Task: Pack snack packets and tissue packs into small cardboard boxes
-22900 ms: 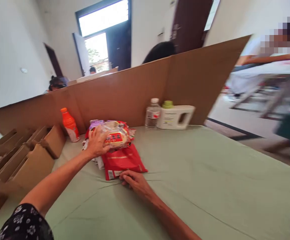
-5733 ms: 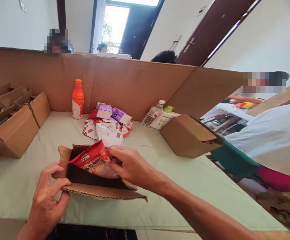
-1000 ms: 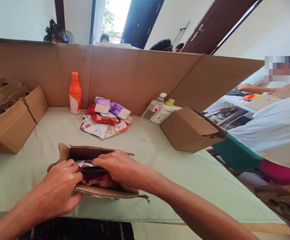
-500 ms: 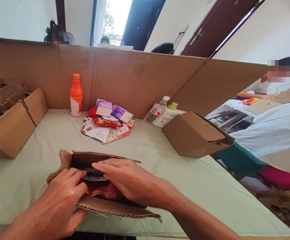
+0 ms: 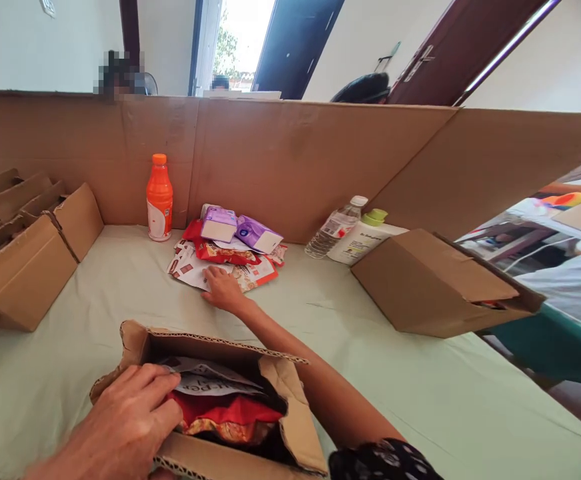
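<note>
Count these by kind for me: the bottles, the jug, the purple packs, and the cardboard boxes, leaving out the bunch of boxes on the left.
Bottles: 2 (orange bottle, clear bottle)
Jugs: 1 (white jug)
Purple packs: 2
Cardboard boxes: 2 (open box at the left hand, box near the jug)
Total: 7

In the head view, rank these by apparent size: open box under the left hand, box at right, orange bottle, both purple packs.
1. Open box; being nearest the camera enlarges it.
2. Box at right
3. Orange bottle
4. Left purple pack and right purple pack: alike, so unranked.
</note>
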The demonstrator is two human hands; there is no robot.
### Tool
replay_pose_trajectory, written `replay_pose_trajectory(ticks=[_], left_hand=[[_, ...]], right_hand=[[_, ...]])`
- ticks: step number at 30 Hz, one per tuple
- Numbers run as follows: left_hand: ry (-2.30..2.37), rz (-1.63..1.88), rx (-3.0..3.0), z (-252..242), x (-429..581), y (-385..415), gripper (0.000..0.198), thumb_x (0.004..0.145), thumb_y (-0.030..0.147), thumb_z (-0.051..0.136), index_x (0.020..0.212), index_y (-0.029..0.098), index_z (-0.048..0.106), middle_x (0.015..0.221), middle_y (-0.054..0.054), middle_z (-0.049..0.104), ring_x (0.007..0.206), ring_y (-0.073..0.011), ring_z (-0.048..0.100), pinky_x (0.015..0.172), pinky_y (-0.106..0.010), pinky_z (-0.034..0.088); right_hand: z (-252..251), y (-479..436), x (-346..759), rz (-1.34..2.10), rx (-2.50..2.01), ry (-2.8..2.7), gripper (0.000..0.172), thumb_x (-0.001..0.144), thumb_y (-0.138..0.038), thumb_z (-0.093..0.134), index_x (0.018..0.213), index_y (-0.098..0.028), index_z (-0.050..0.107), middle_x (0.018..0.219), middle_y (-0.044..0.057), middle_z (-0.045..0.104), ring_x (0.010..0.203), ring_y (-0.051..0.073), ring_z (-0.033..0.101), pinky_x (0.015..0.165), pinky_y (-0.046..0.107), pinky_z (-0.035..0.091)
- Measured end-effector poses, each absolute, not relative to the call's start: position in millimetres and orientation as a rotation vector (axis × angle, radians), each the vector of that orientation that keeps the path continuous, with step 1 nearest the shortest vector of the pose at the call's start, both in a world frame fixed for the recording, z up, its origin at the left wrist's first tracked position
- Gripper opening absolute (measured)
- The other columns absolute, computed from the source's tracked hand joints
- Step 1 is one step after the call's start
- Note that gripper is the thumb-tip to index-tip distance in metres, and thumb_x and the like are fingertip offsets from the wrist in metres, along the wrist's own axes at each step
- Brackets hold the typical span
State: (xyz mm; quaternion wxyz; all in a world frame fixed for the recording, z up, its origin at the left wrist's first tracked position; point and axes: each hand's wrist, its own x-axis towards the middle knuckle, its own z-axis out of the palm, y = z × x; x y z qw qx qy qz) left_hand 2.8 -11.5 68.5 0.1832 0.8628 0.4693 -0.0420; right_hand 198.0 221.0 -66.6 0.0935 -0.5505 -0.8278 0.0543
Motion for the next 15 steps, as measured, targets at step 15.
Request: replay_pose_trajectory(ticks=[15], left_hand=[[1.294,0.21,2.482,56,-7,-20,0.041,0.063,0.007,0.057,0.1,0.018,0.073,0.142,-0.015,0.063,0.128,-0.0381,0.059,0.105,-0.063,0.05]], right_hand=[[7,173,263,0.208,-1.501,-1.897,0.032,0.098,-0.015,0.038,0.112,-0.017,0.067,0.102,0.007,0.074,0.091,0.02,0.068,0.081,0.031,0.053]])
